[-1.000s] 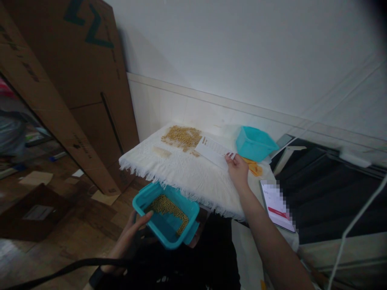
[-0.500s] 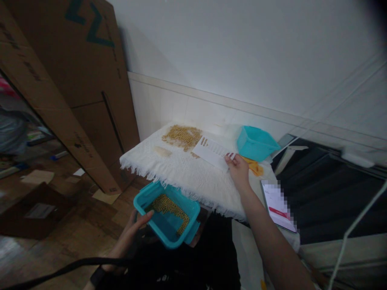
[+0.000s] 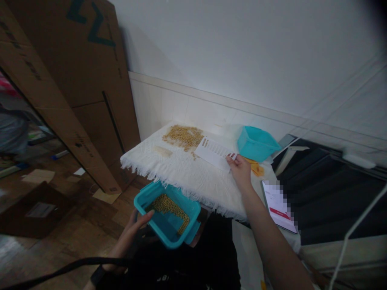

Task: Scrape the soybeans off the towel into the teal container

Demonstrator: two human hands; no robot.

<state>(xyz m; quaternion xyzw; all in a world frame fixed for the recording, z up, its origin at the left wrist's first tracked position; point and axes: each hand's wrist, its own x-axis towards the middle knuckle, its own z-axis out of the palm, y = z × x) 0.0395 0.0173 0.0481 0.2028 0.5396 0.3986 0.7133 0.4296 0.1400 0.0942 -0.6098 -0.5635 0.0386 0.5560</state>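
Note:
My left hand [image 3: 140,223] grips the near-left rim of a turquoise plastic tub [image 3: 165,237], thumb over the edge. The tub sits just below the table's front fringe, tilted, with yellowish soybeans [image 3: 169,205] along its far side. Between the fingers of my right hand [image 3: 240,167] is the right end of a flat white slotted sheet [image 3: 211,157]. That sheet lies over the white cloth [image 3: 187,177], its left end at the edge of a spread of soybeans [image 3: 183,136]. Beside the beans lies a small pale flat piece [image 3: 162,151] that I cannot make out.
A second turquoise tub [image 3: 256,143] stands at the table's back right, with a yellow cloth [image 3: 256,168] before it. A tablet-like screen [image 3: 276,205] lies at the right edge. Tall cardboard boxes [image 3: 75,80] stand left; a wall [image 3: 211,48] closes the back.
My right hand and the slotted sheet have shifted slightly right, away from the bean spread. The left hand and its tub have stayed almost still.

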